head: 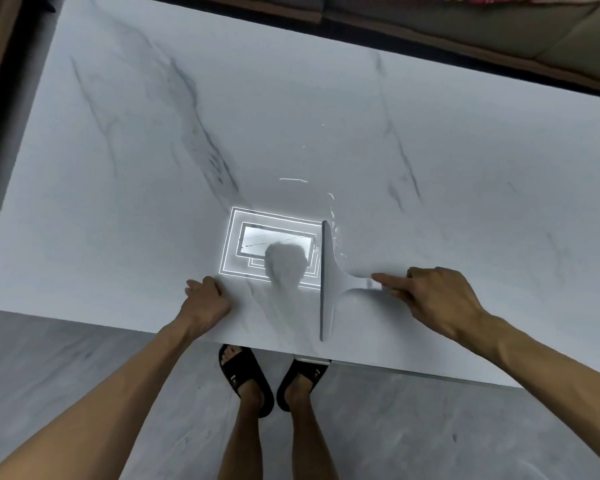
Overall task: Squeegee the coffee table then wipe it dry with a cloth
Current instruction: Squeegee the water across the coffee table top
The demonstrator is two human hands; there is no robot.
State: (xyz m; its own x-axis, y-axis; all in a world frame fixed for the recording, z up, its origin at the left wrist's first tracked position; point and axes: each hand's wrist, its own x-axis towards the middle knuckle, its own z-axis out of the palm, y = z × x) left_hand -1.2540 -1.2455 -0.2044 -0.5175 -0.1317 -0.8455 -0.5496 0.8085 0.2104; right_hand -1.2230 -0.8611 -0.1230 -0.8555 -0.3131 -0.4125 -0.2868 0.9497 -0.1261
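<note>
The white marble coffee table (pixel 291 116) fills most of the head view. A grey squeegee (pixel 329 282) lies on it near the front edge, its long blade running front to back and its handle pointing right. My right hand (pixel 437 299) is closed around that handle, index finger stretched along it. My left hand (pixel 205 299) rests on the table top to the left of the blade, fingers curled, holding nothing. Thin streaks of water (pixel 293 180) glint just beyond the blade. No cloth is in sight.
A bright reflection of a ceiling light (pixel 250 237) shows on the table left of the blade. A sofa (pixel 499 26) runs along the far side. My feet in black sandals (pixel 246 379) stand on the grey floor at the front edge.
</note>
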